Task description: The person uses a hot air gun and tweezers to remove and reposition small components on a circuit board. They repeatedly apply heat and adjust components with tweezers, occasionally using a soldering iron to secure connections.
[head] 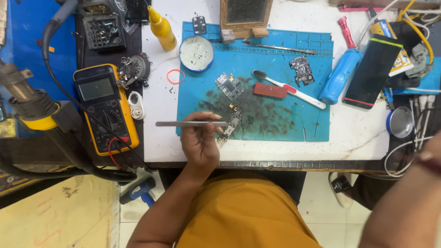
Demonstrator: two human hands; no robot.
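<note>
Two circuit boards lie on the blue work mat (275, 124) in front of me: a long narrow one (231, 125) near its front edge and a squarer one (229, 86) just beyond it. My left hand (200, 140) rests at the mat's front left corner, its fingers (212, 117) closed narrowly on a pair of slim metal tweezers (188, 123). I hold them lying flat and level, the long end pointing left out over the white tabletop (158, 98), the other end hidden in my grip just beside the narrow board. Held that way, the tool sits clear of the board, and the heel of my hand seems steadied near the tabletop's edge.

My right hand is not properly in view; only a blurred forearm (409, 202) fills the lower right corner, so I cannot tell what its fingers are doing.

Everything else sits within reach around the mat. A toothbrush (288, 89) lies across a red block (270, 90) in the middle of the darkened, smudged patch, and a third small board (302, 70) lies further right. A round white tin (196, 53) sits at the mat's upper left, a yellow squeeze bottle (161, 28) beside it. To the left stands a yellow multimeter (105, 108), kept off the mat. A blue handled tool (341, 76) and a dark phone (373, 71) lie at the right.
</note>
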